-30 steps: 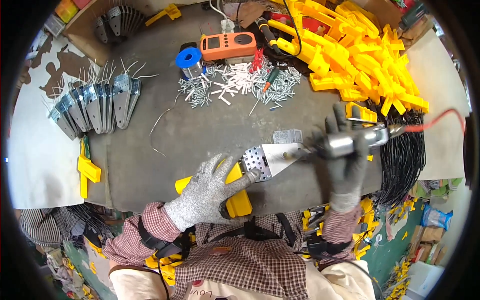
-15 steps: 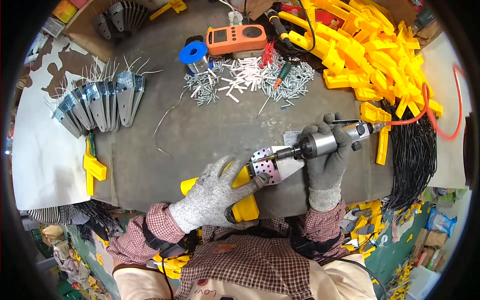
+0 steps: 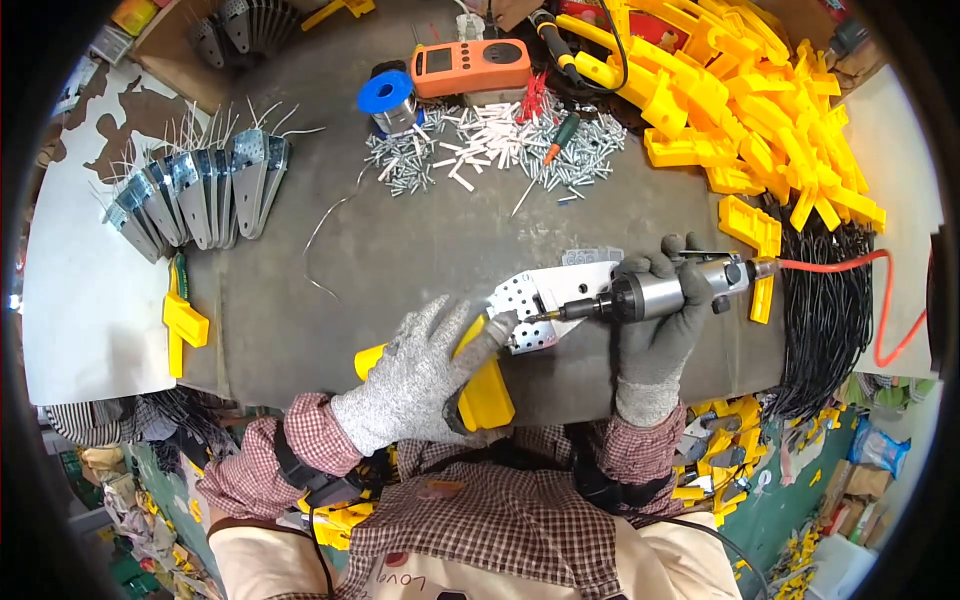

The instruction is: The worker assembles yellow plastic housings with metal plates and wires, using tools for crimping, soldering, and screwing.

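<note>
My left hand (image 3: pixel 425 370), in a grey knit glove, is closed around a yellow plastic handle (image 3: pixel 487 398), its thumb against a perforated metal plate (image 3: pixel 517 297). The plate lies at the handle's far right end and widens into a pale, flat blade-like piece (image 3: pixel 590 275) reaching toward my right hand. My right hand (image 3: pixel 660 310), also gloved, grips a silver pneumatic screwdriver (image 3: pixel 645 293) lying level. Its bit points left, with the tip at the plate near my left thumb. Whether a screw sits on the tip is too small to tell.
Loose screws (image 3: pixel 400 165) and white tubes (image 3: pixel 500 130) are heaped beyond my hands, beside a solder spool (image 3: pixel 385 95) and orange multimeter (image 3: pixel 470 68). Wired metal brackets (image 3: pixel 205 190) stand left. Yellow parts (image 3: pixel 750 110) pile up far right, above black cables (image 3: pixel 825 310). A red hose (image 3: pixel 885 300) trails from the screwdriver.
The screwdriver's tip has shifted right on the plate, toward its middle. The plate has turned slightly, my left fingers have drawn back from its far edge, and the red hose hangs lower.
</note>
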`<state>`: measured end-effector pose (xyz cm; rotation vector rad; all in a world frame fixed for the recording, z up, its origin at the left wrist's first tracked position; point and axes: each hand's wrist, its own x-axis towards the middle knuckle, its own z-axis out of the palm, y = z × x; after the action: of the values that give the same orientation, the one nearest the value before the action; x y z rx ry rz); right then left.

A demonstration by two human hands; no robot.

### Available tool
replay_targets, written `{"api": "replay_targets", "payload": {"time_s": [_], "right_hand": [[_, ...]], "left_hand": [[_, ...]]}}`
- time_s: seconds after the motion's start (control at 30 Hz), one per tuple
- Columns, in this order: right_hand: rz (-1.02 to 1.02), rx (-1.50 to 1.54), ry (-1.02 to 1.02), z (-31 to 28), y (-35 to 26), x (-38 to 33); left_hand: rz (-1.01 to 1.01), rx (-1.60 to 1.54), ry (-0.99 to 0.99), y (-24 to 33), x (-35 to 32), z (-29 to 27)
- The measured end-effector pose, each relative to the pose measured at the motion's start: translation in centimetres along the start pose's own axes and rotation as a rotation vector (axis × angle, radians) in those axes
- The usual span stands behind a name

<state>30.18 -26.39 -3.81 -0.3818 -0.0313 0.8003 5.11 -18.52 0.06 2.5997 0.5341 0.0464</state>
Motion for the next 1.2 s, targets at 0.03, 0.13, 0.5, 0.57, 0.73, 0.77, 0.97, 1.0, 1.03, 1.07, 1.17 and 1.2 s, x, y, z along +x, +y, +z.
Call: {"api": "replay_targets", "payload": {"time_s": [0.03,0.13,0.5,0.57,0.73,0.77,0.97,1.0,1.03,1.07,1.17,1.2], "right_hand": [[0.036,0.045,-0.018,-0.5,-0.3,0.1],[0.103,0.093,-0.018,-0.6,0.1,-0.1],[0.127,0.086,-0.033,-0.6,0.0,-0.4],[0.136,0.082,-0.039,-0.7,0.0,-0.2],[0.096,0.095,-0.075,-0.3,0.3,-0.5],[0.093,0.084,-0.086,0.2,0.4,-0.8],[0.247,-0.349,-0.038,1.5,-4.2,1.1],[0.220,-0.546,-0.013,2.1,-5.9,2.3],[0.154,-0.753,-0.033,2.0,-7.8,3.6],[-0.200,-1.302,-0.088,0.9,-9.5,5.9],[-1.231,-2.234,-0.148,0.8,-16.0,9.7],[-1.174,-2.152,-0.084,3.4,-15.9,7.8]], "left_hand": [[-0.003,0.008,0.002,-0.1,0.0,0.1],[-0.001,-0.020,0.021,0.0,0.0,-0.1],[0.013,-0.002,0.044,-0.1,0.1,0.4],[0.027,0.015,0.035,-0.2,0.2,0.5],[0.040,0.063,0.045,0.0,0.5,0.6],[0.039,0.082,0.039,0.3,0.6,0.4],[-0.064,0.199,-0.148,4.9,4.4,-4.7],[-0.067,0.412,-0.142,4.2,6.2,-2.1],[-0.004,0.437,-0.006,2.8,8.1,0.0],[-0.085,0.215,-0.040,2.9,8.8,-1.8],[-0.384,-0.413,-0.121,1.2,7.2,-5.1],[-0.461,-0.268,-0.123,-0.3,4.6,-5.3]]}}
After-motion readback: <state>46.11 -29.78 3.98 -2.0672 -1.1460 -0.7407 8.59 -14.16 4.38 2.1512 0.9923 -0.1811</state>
